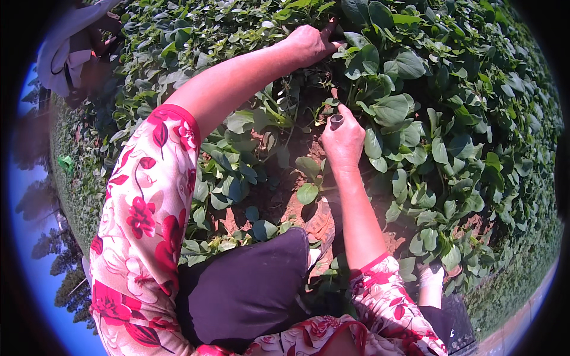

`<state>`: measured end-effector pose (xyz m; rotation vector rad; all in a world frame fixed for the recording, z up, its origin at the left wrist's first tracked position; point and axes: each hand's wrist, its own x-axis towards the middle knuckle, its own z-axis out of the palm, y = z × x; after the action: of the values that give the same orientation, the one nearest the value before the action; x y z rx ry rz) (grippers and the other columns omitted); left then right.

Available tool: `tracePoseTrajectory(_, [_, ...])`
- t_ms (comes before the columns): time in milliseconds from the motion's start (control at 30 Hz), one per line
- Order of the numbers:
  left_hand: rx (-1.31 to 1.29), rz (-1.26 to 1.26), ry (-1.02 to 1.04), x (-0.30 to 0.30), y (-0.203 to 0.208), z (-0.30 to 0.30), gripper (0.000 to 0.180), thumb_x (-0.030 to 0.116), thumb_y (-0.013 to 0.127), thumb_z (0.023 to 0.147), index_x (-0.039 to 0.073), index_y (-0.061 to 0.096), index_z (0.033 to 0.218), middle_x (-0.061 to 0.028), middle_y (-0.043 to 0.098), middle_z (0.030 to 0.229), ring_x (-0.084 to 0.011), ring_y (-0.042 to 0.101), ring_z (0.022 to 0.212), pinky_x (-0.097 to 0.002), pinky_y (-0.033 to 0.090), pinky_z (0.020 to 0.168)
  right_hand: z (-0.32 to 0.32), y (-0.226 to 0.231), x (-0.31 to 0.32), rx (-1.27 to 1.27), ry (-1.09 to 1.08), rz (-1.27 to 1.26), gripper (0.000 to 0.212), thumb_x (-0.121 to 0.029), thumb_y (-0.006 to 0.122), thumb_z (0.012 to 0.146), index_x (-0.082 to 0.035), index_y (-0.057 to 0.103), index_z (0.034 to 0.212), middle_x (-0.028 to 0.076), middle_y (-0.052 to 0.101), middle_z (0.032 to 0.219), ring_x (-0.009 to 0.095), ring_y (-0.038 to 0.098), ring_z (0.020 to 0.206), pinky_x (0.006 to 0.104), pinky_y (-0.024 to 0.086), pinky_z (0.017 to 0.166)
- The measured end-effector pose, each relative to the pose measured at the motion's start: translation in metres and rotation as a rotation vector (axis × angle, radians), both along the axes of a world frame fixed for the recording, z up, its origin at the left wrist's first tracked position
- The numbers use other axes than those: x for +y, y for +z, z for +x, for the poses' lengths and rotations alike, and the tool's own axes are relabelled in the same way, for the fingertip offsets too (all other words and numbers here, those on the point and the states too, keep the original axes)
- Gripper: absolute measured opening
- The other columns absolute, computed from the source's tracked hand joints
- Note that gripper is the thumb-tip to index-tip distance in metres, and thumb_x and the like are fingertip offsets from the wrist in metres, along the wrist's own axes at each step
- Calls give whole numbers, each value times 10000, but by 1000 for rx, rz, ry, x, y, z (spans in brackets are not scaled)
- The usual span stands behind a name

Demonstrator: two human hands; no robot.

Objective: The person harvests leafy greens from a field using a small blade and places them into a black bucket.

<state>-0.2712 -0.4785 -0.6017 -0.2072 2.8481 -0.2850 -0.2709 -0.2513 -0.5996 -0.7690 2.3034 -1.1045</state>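
Left hand (309, 43): closed on leafy plants (380, 65), parting them. Right hand (342, 139): gripping a small dark ring-like piece (336, 120) above red soil (279, 199). Step: working among stems; calls for steady grip.

Red soil (279, 199) shows between leaves, a bundled grey cloth (68, 50) lying far left.

Low green plants (409, 118) crowd the bed, broad rounded leaves glossy in hard sun, stems rising from bare reddish soil (285, 196) that shows in a gap at the middle. The left hand (309, 43) is buried among the leaves at the top. The right hand (343, 139) pinches a small dark stem end (336, 120), just above the gap.
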Motion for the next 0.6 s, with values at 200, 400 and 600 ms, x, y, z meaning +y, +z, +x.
tracePoseTrajectory(200, [-63,-35,229,-16,-11,-32,408,144,497,893,89,484,1297,-166,655,1075,-291,696,860,-395,556,650,-43,-37,-69,155,69,95,315,-123,588,789,-48,654,1088,220,667,948,372,654,871,429,524,764])
tracePoseTrajectory(400, [86,8,337,-19,-12,-3,291,148,501,895,43,532,1164,-180,653,1028,-320,694,856,-435,560,641,-42,-1,-56,62,68,181,217,-152,604,789,-42,664,966,220,668,852,399,649,821,456,526,738])
tracePoseTrajectory(600, [-73,14,372,-10,2,-10,731,212,744,646,-41,417,1249,-174,615,1015,-274,673,880,-357,562,655,-36,-18,-43,102,-87,63,218,-183,604,804,32,633,830,257,644,787,428,639,783,489,511,713])
